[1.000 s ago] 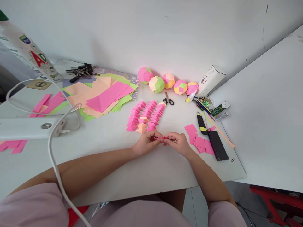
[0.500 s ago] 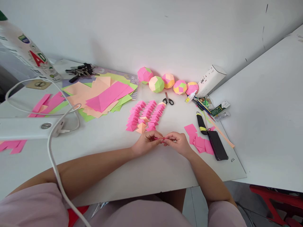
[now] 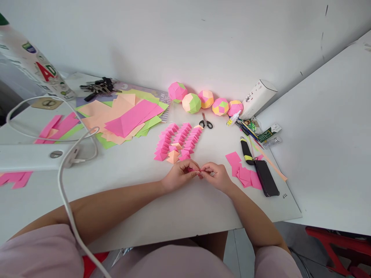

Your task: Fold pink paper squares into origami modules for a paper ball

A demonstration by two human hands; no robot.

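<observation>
Between my two hands is a small pink piece of paper (image 3: 193, 169), mostly covered by my fingers. My left hand (image 3: 181, 175) pinches its left part, while my right hand (image 3: 216, 175) pinches the right end with thumb and forefinger. Just beyond my hands stand rows of folded pink paper pieces (image 3: 180, 133), with a few peach ones (image 3: 173, 156) among them. To the right of my right hand lie several flat pink paper pieces (image 3: 245, 175).
Paper balls (image 3: 191, 103) line the wall behind scissors (image 3: 205, 122). At right are a utility knife (image 3: 247, 150), a black phone-like case (image 3: 266, 178) and a glue bottle (image 3: 233, 118). Coloured sheets (image 3: 124, 119) lie left. A white cable (image 3: 61, 185) loops near my left arm.
Both hands stay in nearly the same place, still pinching the pink paper. The fingers of my right hand have shifted slightly on it.
</observation>
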